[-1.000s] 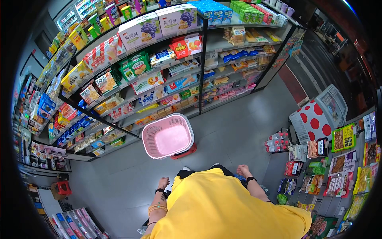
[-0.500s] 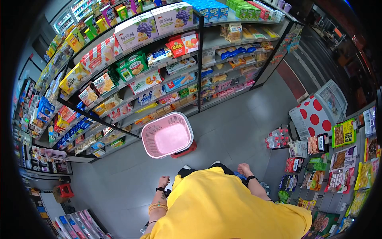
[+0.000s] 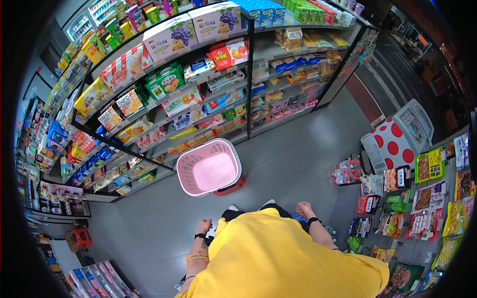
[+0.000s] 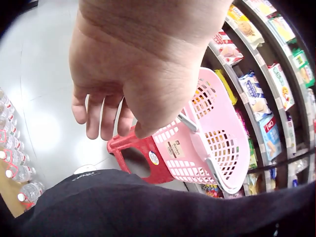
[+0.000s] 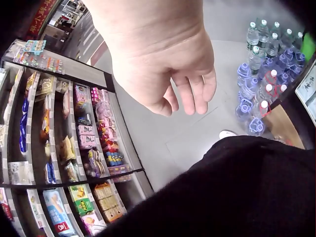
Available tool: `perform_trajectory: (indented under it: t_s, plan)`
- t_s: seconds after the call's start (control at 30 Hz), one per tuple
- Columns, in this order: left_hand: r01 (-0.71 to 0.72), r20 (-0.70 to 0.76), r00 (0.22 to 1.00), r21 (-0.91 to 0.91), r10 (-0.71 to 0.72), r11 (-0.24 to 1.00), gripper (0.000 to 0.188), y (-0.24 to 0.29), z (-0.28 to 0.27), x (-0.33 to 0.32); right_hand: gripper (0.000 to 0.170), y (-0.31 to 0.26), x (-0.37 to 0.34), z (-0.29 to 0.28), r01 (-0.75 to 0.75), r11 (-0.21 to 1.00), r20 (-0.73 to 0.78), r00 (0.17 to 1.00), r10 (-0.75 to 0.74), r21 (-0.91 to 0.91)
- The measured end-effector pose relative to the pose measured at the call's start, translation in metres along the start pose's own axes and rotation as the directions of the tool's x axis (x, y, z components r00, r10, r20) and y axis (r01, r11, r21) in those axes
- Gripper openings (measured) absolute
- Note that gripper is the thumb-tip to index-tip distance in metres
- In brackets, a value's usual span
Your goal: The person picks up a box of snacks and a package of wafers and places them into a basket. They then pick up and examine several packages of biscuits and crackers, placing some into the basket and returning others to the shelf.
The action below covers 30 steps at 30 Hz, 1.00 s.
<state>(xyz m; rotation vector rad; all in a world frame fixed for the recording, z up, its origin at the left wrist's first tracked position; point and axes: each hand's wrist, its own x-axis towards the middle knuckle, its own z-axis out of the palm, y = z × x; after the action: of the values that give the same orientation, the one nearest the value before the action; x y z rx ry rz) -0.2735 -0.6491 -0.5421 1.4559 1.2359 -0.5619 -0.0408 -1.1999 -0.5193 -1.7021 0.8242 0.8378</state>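
Left hand (image 4: 131,81) and right hand (image 5: 168,64) hanging low by the body, fingers loosely bent, both released, pink basket (image 3: 211,171) on a red stool (image 3: 234,187) ahead, bottles (image 3: 346,174) off right, laden shelves (image 3: 266,47) blocking the way just beyond the basket.

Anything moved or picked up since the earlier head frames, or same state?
No object visibly moved; nothing grabbed or released. Only the head view shifted slightly after the first frame, putting the shelves a touch further left in the picture. Unchanged: pink basket over the red stool, left hand and right hand empty, hanging at the person's sides.
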Motion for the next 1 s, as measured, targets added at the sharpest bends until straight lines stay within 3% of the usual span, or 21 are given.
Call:
perform_trajectory:
  t_s: [1.0]
  plan:
    - [-0.009,0.006,1.000,-0.028,0.009,1.000,0.029,-0.005,0.008,0.006,0.014,-0.009,0.003,-0.001,-0.015,1.000,-0.006,1.000,0.015,-0.027]
